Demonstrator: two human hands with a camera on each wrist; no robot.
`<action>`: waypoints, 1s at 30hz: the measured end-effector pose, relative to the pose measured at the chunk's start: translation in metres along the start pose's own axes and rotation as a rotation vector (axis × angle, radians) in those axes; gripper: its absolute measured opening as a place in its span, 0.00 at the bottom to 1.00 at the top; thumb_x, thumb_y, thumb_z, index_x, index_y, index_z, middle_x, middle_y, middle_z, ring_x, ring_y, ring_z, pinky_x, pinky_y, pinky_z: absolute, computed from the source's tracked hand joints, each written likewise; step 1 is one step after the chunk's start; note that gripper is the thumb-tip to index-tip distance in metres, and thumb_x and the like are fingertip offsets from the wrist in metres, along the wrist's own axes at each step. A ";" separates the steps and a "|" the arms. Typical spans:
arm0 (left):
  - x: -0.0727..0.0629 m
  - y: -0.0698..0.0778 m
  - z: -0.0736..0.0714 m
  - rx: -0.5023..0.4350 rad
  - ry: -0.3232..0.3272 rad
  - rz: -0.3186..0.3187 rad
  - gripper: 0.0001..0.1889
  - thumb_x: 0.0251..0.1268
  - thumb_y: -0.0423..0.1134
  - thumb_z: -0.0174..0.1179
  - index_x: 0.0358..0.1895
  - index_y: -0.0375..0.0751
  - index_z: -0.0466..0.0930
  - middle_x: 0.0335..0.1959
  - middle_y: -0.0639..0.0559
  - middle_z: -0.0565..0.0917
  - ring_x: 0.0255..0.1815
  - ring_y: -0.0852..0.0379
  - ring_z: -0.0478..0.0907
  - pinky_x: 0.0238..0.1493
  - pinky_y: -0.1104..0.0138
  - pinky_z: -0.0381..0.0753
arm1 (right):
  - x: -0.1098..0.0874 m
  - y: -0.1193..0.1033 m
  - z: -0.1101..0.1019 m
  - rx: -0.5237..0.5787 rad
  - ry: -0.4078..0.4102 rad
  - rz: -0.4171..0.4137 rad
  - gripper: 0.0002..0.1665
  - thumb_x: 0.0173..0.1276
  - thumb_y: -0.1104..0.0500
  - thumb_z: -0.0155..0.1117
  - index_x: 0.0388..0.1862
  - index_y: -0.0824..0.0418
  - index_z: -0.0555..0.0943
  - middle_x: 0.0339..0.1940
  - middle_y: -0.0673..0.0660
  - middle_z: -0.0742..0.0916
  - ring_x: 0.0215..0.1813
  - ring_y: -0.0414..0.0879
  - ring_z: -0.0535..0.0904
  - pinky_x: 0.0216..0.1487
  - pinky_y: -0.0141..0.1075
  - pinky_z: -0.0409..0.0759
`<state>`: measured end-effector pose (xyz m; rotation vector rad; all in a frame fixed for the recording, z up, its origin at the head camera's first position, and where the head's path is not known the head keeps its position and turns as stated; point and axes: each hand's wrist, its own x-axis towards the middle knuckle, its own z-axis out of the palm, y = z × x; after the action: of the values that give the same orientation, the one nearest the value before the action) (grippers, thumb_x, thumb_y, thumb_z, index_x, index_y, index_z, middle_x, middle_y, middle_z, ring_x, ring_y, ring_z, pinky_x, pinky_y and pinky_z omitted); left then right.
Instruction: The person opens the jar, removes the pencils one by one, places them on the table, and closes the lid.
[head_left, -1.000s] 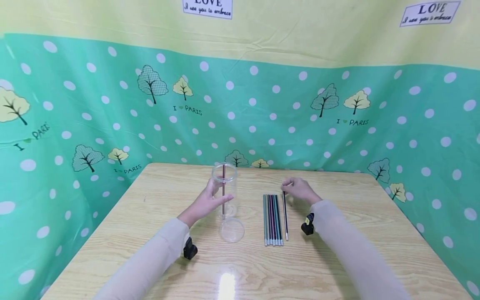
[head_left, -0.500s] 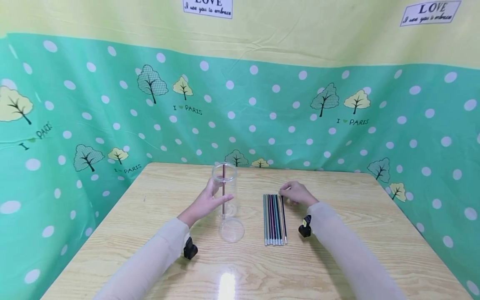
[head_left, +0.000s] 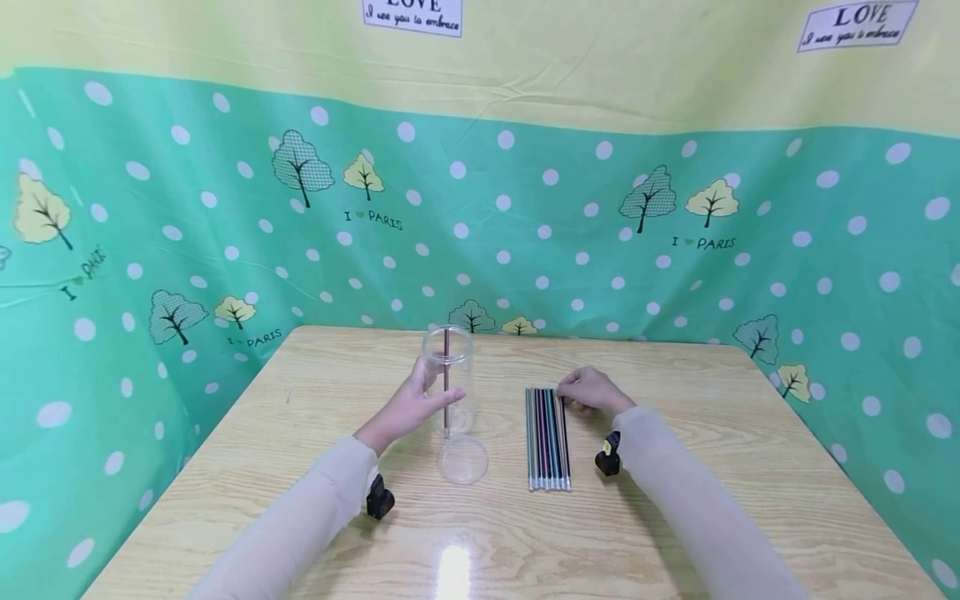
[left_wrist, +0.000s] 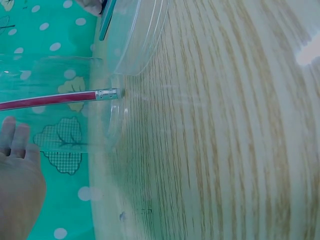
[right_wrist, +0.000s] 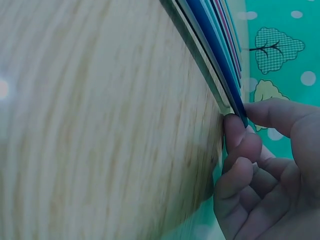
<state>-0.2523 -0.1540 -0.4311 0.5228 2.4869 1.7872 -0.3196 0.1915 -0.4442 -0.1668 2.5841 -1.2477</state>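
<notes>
In the head view my left hand (head_left: 408, 404) holds a tall clear jar (head_left: 462, 375), thumb and fingers curved round its side. The jar stands upright with one dark red pencil (left_wrist: 60, 100) inside, silver ferrule and eraser end down. My right hand (head_left: 592, 390) pinches the far tip of a dark blue pencil (right_wrist: 218, 65) between thumb and fingers. That pencil lies at the right side of a row of several pencils (head_left: 543, 442), all parallel with their eraser ends toward me. In the right wrist view the other fingers curl below the pinch.
A round clear lid (head_left: 463, 461) lies on the wood-grain table (head_left: 360, 542) just in front of the jar. Behind the table hangs a green and yellow curtain (head_left: 525, 192) with dots and trees. Black wrist cameras (head_left: 380, 497) sit under both sleeves.
My right hand has slid the dark blue pencil left, from a gap beside the row to close against it. The left hand and jar have stayed in place.
</notes>
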 end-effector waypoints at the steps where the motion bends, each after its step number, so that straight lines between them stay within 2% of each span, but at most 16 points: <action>1: 0.000 0.000 0.000 -0.001 0.000 0.001 0.44 0.66 0.53 0.67 0.77 0.55 0.48 0.78 0.41 0.58 0.79 0.40 0.49 0.74 0.41 0.48 | 0.000 0.000 0.000 0.003 -0.001 -0.002 0.14 0.72 0.58 0.63 0.48 0.67 0.80 0.27 0.56 0.82 0.20 0.41 0.70 0.21 0.29 0.71; 5: 0.000 0.000 0.000 0.000 -0.001 0.007 0.44 0.66 0.53 0.67 0.77 0.56 0.47 0.78 0.41 0.58 0.79 0.40 0.49 0.74 0.40 0.48 | 0.001 0.001 0.002 0.004 -0.002 -0.003 0.10 0.72 0.59 0.62 0.44 0.66 0.81 0.24 0.54 0.80 0.20 0.41 0.70 0.22 0.29 0.72; 8: 0.000 0.000 0.000 0.001 -0.002 0.010 0.44 0.66 0.53 0.67 0.77 0.57 0.47 0.78 0.41 0.58 0.79 0.40 0.49 0.74 0.40 0.48 | 0.002 0.000 0.004 0.014 0.003 0.006 0.08 0.72 0.60 0.61 0.36 0.65 0.81 0.22 0.53 0.78 0.20 0.41 0.69 0.23 0.29 0.72; 11: 0.000 0.000 0.000 0.000 -0.003 0.013 0.44 0.66 0.53 0.67 0.78 0.57 0.47 0.78 0.42 0.58 0.79 0.40 0.49 0.74 0.40 0.48 | 0.004 -0.001 0.005 0.039 0.004 0.018 0.10 0.70 0.62 0.61 0.29 0.64 0.77 0.21 0.52 0.77 0.21 0.41 0.70 0.24 0.30 0.74; 14: 0.000 0.000 0.000 -0.001 -0.003 0.014 0.44 0.66 0.53 0.67 0.77 0.57 0.47 0.78 0.41 0.58 0.79 0.40 0.50 0.74 0.40 0.48 | 0.005 -0.001 0.006 0.050 0.008 0.026 0.12 0.70 0.62 0.60 0.26 0.65 0.76 0.22 0.53 0.79 0.22 0.42 0.72 0.25 0.30 0.77; 23: -0.002 0.002 0.001 0.003 0.005 0.009 0.44 0.64 0.56 0.67 0.77 0.57 0.49 0.78 0.41 0.58 0.79 0.39 0.50 0.74 0.39 0.48 | 0.007 0.001 0.007 0.031 0.036 0.023 0.10 0.69 0.62 0.60 0.27 0.64 0.77 0.26 0.55 0.81 0.24 0.42 0.76 0.27 0.32 0.81; 27: -0.002 0.001 0.001 0.000 0.008 0.007 0.44 0.64 0.55 0.67 0.77 0.57 0.49 0.78 0.41 0.59 0.79 0.40 0.50 0.74 0.39 0.48 | 0.007 0.000 0.008 0.039 0.049 0.024 0.07 0.69 0.62 0.60 0.36 0.66 0.79 0.28 0.56 0.82 0.26 0.43 0.77 0.28 0.33 0.83; 30: -0.001 0.000 0.000 0.001 0.008 0.005 0.44 0.64 0.55 0.67 0.77 0.57 0.49 0.78 0.41 0.58 0.79 0.40 0.50 0.74 0.40 0.48 | 0.007 -0.001 0.009 0.042 0.059 0.022 0.10 0.69 0.61 0.60 0.44 0.67 0.79 0.32 0.58 0.83 0.28 0.45 0.80 0.30 0.34 0.84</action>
<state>-0.2509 -0.1540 -0.4310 0.5237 2.4944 1.7937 -0.3236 0.1830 -0.4500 -0.0939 2.5992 -1.3169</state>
